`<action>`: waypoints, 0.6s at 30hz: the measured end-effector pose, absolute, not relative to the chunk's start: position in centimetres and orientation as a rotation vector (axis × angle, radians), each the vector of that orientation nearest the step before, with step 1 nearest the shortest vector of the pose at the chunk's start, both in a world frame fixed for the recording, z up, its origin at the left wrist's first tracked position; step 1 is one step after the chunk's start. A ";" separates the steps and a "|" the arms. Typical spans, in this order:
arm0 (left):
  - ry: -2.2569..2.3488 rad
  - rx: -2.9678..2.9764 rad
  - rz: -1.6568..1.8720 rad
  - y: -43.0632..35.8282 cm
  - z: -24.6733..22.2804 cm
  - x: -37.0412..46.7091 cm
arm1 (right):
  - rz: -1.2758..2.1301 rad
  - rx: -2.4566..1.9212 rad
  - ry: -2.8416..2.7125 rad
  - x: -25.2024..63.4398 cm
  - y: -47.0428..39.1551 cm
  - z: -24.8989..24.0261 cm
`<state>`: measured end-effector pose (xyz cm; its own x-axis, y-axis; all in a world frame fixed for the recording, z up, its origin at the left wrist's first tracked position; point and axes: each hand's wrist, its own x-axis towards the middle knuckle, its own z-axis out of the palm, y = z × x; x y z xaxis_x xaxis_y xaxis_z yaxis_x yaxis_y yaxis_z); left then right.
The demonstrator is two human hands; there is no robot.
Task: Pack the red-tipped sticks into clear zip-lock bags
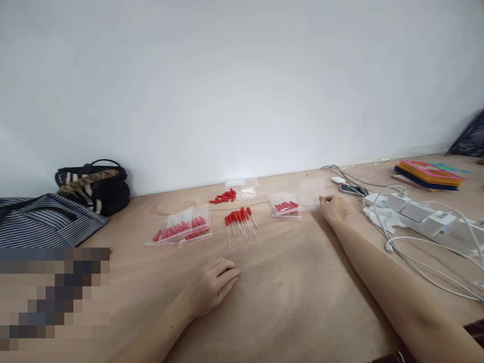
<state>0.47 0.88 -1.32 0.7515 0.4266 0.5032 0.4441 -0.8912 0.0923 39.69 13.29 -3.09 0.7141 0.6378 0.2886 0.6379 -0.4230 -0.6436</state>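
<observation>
My left hand [217,285] rests on the wooden table [280,302], fingers loosely extended and holding nothing. Farther out on the right, the fingers of my right hand [333,205] are closed at the edge of a clear plastic zip bag [308,194]. Beside that bag lie filled zip bags [285,206] showing red-tipped droppers. Beyond my left hand, several loose droppers [240,224] with thin clear stems and red rubber bulbs are fanned out. Small loose red bulbs [224,196] form a pile behind them, next to another clear bag [247,188]. More filled zip bags [181,227] overlap on the left.
A striped cloth bag [53,217] and a black bag [98,186] are at the left. On the right are a power strip with chargers [434,222], white cables [408,252], a crumpled tissue [383,218], a phone [353,189] and stacked coloured sheets [429,174]. A white wall stands behind.
</observation>
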 end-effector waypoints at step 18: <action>-0.774 -2.730 -1.191 -0.3 2.1 -0.7 | 1.225 -0.945 -1.864 22.1 3.5 -2.9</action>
<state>-0.71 -0.29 2.08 0.5745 0.4213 0.7018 0.4708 -0.8714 0.1378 22.06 3.52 -2.94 -0.4859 0.8591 0.1609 0.1930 0.2850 -0.9389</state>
